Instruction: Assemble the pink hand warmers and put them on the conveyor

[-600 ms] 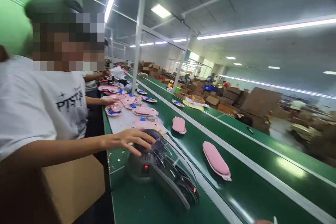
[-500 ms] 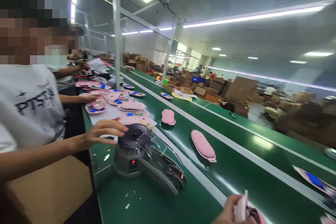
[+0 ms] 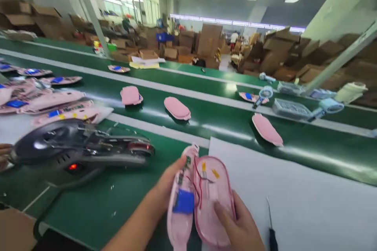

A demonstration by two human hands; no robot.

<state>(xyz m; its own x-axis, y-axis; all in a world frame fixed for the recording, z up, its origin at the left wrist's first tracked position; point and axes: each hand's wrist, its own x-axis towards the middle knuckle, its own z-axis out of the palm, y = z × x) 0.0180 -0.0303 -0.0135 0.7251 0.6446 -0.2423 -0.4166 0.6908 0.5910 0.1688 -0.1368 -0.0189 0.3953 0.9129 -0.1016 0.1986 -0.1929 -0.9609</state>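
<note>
My left hand [image 3: 167, 182] grips a long pink casing half [image 3: 181, 225] fitted with a blue block [image 3: 184, 201] and green circuit boards. In my right hand [image 3: 243, 221] is an oval pink cover [image 3: 210, 188], its hollow inside turned up, thumb pressed on the inner face. Yellow tape pieces stick inside the cover. Thin red and dark wires run between the two parts, which are side by side. White sheet [image 3: 294, 200] lies under and right of my right hand, with a dark-handled screwdriver [image 3: 273, 237] on it.
A blurred black tape dispenser [image 3: 79, 145] with a red light stands at left, another person's hand [image 3: 4, 157] beside it. Pink covers [image 3: 177, 108] lie along the green belt [image 3: 153, 125]. Pink casing parts [image 3: 55, 100] are heaped left; blue handheld fans [image 3: 330, 106] and trays [image 3: 290, 108] lie right.
The view has swung right, away from the person at left. The pink parts, earlier only partly seen at the bottom edge, are now in full view with both my hands on them.
</note>
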